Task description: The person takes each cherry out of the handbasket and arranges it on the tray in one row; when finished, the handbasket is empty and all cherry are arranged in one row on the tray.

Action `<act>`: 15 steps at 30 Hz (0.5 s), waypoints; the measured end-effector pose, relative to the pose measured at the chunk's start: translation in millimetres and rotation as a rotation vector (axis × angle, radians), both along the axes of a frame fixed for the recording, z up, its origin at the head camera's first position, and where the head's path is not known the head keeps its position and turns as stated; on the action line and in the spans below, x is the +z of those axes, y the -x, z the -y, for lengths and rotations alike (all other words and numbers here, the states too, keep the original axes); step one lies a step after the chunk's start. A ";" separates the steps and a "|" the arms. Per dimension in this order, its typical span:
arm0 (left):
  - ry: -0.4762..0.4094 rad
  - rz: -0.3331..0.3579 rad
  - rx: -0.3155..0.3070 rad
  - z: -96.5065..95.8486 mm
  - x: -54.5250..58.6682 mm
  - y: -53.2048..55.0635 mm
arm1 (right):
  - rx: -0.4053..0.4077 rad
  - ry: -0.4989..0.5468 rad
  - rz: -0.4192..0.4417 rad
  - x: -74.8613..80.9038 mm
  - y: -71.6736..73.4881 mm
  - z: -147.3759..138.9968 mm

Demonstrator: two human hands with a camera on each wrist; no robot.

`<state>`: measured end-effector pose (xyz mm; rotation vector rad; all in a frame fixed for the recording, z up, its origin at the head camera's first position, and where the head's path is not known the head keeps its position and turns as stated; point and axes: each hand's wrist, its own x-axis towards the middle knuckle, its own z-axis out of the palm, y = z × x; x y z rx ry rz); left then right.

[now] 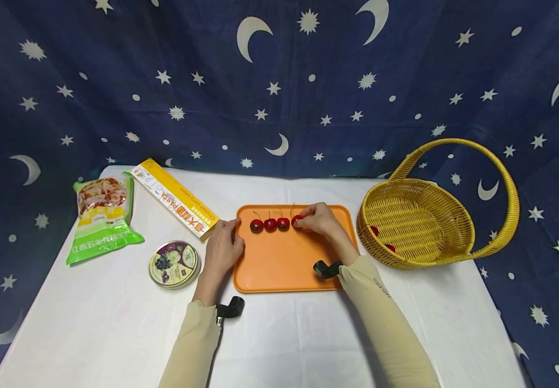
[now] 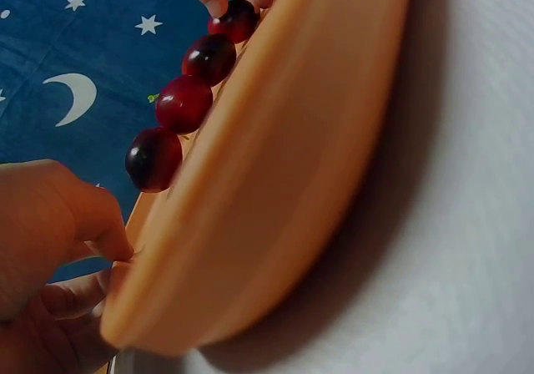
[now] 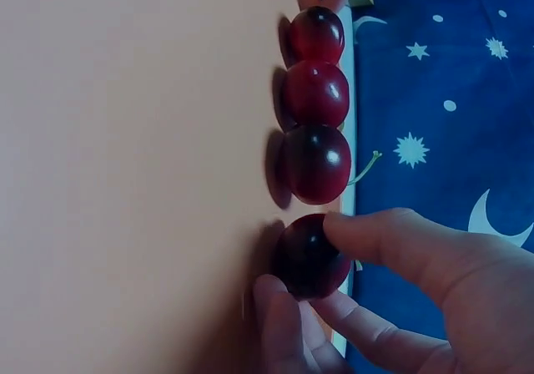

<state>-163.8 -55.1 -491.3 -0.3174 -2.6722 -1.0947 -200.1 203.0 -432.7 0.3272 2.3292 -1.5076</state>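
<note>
On the orange tray (image 1: 284,264), several dark red cherries with stems stand in a row along the far side. My right hand (image 1: 322,220) pinches the cherry (image 3: 304,261) at the right end of that row between thumb and fingers. A small gap parts it from the neighbouring cherry (image 3: 315,165), as the right wrist view shows. At the tray's left side, my left hand (image 1: 223,245) grips the rim, with fingertips on both sides of the edge in the left wrist view.
Right of the tray stands a yellow wicker basket (image 1: 415,258) with a tall handle and a few cherries (image 1: 390,248) inside. To the left lie a yellow pasta box (image 1: 174,196), a round tin (image 1: 174,264) and a green food bag (image 1: 102,215). A starry curtain (image 1: 284,108) hangs behind the white table.
</note>
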 end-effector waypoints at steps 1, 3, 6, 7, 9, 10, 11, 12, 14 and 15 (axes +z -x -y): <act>-0.001 -0.009 0.001 -0.4 -0.3 0.0 | -0.002 -0.003 0.006 0.3 -0.5 0.1; -0.003 -0.013 0.003 -0.8 -0.7 -0.3 | -0.008 -0.004 0.017 0.3 -1.1 0.0; 0.006 0.013 0.000 -0.7 0.2 -0.1 | -0.012 -0.005 0.027 -0.4 -1.4 -0.8; 0.005 0.029 -0.001 -0.7 1.1 -0.4 | -0.014 -0.002 0.030 -0.8 -1.3 -1.2; 0.012 0.058 -0.003 -0.3 2.2 -0.4 | -0.006 0.001 0.027 -0.4 -2.1 -2.6; 0.015 0.067 -0.005 -0.2 2.6 -0.5 | 0.000 -0.001 0.026 0.5 -2.7 -3.5; 0.015 0.074 -0.005 0.0 2.8 -0.6 | 0.006 -0.005 0.025 1.9 -3.4 -4.7; 0.015 0.076 -0.005 0.1 3.3 -0.9 | 0.013 -0.010 0.023 3.5 -3.5 -6.3; 0.018 0.078 -0.003 0.6 3.4 -1.0 | 0.033 -0.017 0.018 9.3 -4.0 -11.3; 0.019 0.075 -0.001 0.8 3.3 -1.1 | 0.042 -0.025 0.016 13.8 -3.9 -14.8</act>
